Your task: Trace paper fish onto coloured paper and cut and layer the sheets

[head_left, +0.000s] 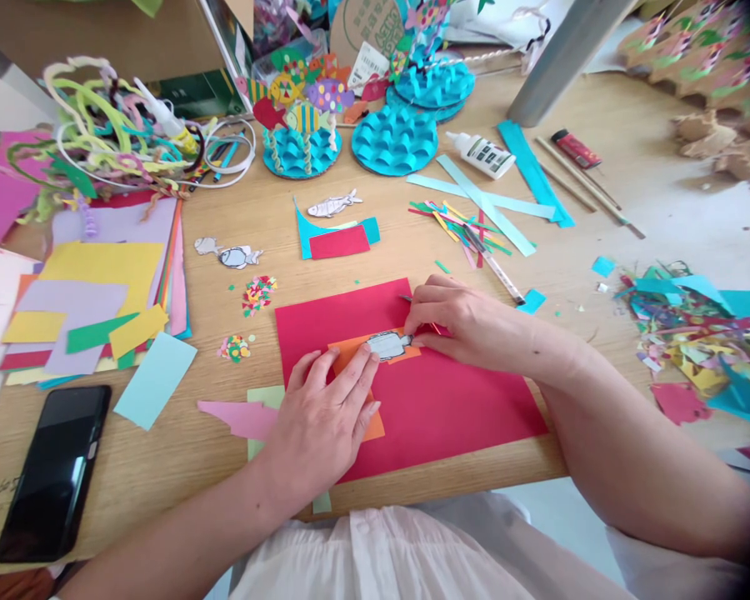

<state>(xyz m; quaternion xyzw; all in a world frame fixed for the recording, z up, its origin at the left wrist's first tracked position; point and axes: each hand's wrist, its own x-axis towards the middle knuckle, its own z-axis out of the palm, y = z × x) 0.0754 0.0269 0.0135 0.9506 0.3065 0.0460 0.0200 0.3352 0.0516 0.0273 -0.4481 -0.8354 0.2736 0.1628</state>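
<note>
A small grey-blue paper fish cutout point(387, 345) lies on a piece of orange paper point(375, 427), which rests on a large red sheet point(468, 392). My left hand point(328, 408) lies flat over the orange paper, its fingers stretched out and fingertips pressing at the fish's left end. At the tail end, my right hand point(453, 317) is closed with its fingertips pinched together near the paper. A thin dark tip pokes out beside its fingers, but what it belongs to is hidden. Pink paper point(237, 417) and pale green paper lie partly beneath my left hand.
Left are stacked coloured papers point(100, 275), a phone point(53, 475) and confetti piles point(259, 296). Beyond lie fish cutouts point(334, 204), paper strips, a pen point(493, 265) and a glue bottle point(484, 154). Blue discs point(395, 142) stand at the back, paper scraps point(693, 333) at right.
</note>
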